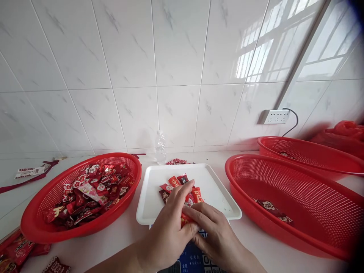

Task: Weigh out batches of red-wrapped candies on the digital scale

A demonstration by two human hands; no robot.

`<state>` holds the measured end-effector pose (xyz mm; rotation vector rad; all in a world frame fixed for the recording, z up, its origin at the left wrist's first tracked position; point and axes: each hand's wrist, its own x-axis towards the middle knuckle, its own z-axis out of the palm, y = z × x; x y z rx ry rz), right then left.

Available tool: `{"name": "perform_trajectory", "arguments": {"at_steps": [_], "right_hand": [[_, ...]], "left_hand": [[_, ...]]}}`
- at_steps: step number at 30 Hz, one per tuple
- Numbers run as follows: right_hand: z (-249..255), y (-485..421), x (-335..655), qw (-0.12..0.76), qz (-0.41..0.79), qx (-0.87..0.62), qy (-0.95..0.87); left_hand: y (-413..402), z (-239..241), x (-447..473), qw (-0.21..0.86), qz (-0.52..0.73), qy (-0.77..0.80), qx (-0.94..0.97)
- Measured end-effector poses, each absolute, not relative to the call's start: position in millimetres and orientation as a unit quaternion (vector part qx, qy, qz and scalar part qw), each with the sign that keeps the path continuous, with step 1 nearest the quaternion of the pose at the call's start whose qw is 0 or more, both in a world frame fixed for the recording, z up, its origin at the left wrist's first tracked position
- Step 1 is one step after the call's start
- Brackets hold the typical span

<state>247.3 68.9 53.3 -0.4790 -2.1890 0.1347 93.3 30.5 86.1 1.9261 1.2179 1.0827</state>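
My left hand (167,237) and my right hand (217,231) meet over the near edge of a white tray (218,185). Between them a red wrapped candy (186,219) shows, with fingers of both hands closed round it; how many pieces they hold is hidden. Just beyond my fingers, several small wrapped candies (174,181) in red, orange and dark brown lie on the tray, partly covered by my left hand. Under the tray is a scale with a blue keypad panel (192,256), half hidden by my wrists.
On the left stands a red basket (30,223) heaped with wrapped candies. To the right, another red basket (284,172) holds a few packets, with a third basket (309,142) behind. A clear plastic bottle (160,148) stands by the wall. Loose packets (57,265) lie front left.
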Motion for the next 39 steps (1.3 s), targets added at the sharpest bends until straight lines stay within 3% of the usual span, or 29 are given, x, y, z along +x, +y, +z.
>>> {"name": "perform_trajectory", "arguments": {"at_steps": [4, 8, 13, 24, 34, 39], "right_hand": [[54, 71, 254, 0.476, 0.068, -0.220, -0.849], [51, 78, 264, 0.532, 0.044, -0.381, -0.755], [48, 86, 268, 0.448, 0.096, -0.509, -0.728], [48, 88, 263, 0.331, 0.145, -0.497, -0.789], [48, 90, 266, 0.387, 0.141, -0.508, -0.756], [46, 87, 265, 0.354, 0.168, -0.509, -0.767]], "left_hand": [[38, 86, 86, 0.246, 0.403, 0.451, 0.758], [49, 83, 72, 0.162, 0.354, 0.475, 0.789], [55, 77, 60, 0.154, 0.221, 0.529, 0.805], [60, 73, 60, 0.208, 0.245, 0.487, 0.812], [65, 76, 55, 0.215, 0.276, 0.493, 0.797], [65, 76, 57, 0.207, 0.267, 0.480, 0.810]]}}
